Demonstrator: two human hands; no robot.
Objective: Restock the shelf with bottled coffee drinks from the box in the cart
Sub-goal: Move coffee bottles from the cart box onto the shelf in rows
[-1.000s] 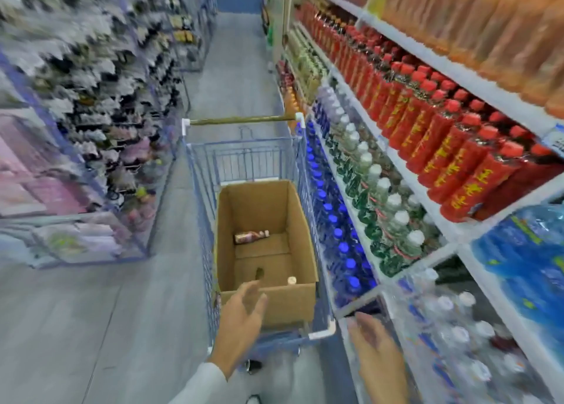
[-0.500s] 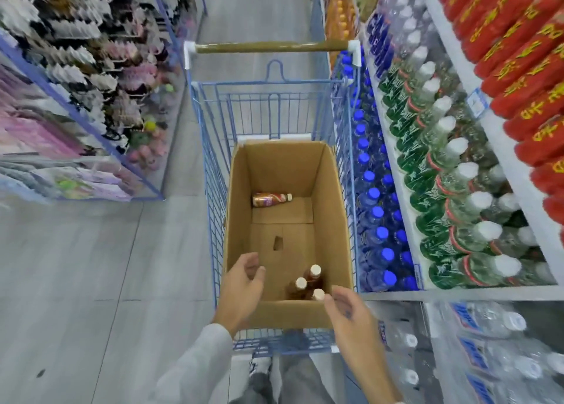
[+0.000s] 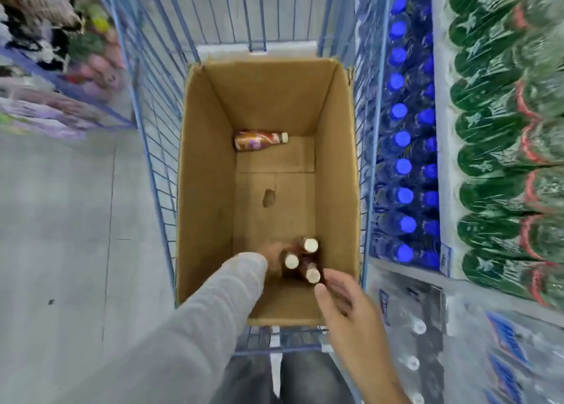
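Observation:
An open cardboard box [image 3: 207,190] stands in the blue wire cart [image 3: 158,129]. One brown coffee bottle [image 3: 259,141] lies on its side at the far end of the box floor. Three upright coffee bottles [image 3: 310,245] with cream caps cluster at the near end. My left hand [image 3: 274,255], in a grey sleeve, is deep in the box against the left bottle of the cluster; it is blurred and its fingers are mostly hidden. My right hand [image 3: 351,306] hovers over the box's near right corner, fingers spread, just short of the nearest cap.
The shelf on the right holds rows of blue-capped bottles [image 3: 403,165] and green-labelled bottles [image 3: 494,159], with wrapped water packs [image 3: 427,327] lower down. Another display rack [image 3: 61,67] lines the left side of the grey aisle floor.
My view has tipped down over the box. My left hand has dropped from the box's near rim to the upright bottles, and my right hand has come in over the near edge.

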